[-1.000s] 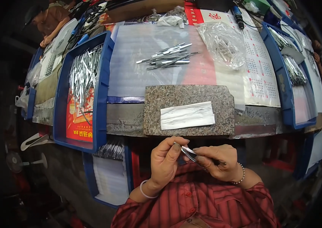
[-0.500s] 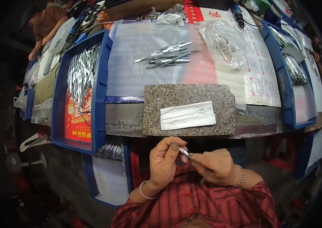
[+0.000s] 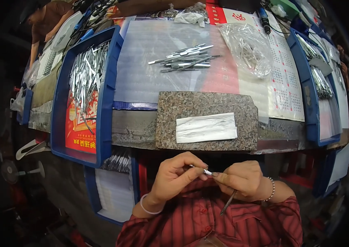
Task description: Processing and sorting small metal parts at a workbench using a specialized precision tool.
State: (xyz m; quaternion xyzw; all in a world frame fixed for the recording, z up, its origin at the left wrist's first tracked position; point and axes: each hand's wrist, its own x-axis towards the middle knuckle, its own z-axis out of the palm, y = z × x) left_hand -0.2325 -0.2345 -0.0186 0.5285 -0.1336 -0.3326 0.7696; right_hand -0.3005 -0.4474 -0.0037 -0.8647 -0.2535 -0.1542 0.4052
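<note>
In front of my red striped shirt, both hands meet just below the bench edge. My left hand (image 3: pixel 174 176) is closed in a pinch on a slim silvery metal piece (image 3: pixel 208 172). Thumb and fingertips of my right hand (image 3: pixel 242 178) press at the other end of this piece. Out of the underside of my right fist sticks a thin dark rod-like tool (image 3: pixel 228 203), tilted down to the left; its kind does not show. Beyond my hands, a folded white cloth or paper (image 3: pixel 206 127) lies on a speckled granite slab (image 3: pixel 166 119).
A loose pile of slim metal pieces (image 3: pixel 187 59) lies on the plastic-covered bench. Left stands a blue bin (image 3: pixel 108 86) of similar pieces, right another blue bin (image 3: pixel 312 111). A clear plastic bag (image 3: pixel 246 47) sits at back right. A person (image 3: pixel 51 20) works at far left.
My left hand has turned so its fingers reach over the metal piece toward the right. My right hand has shifted slightly right, and more of the dark tool shows below it.
</note>
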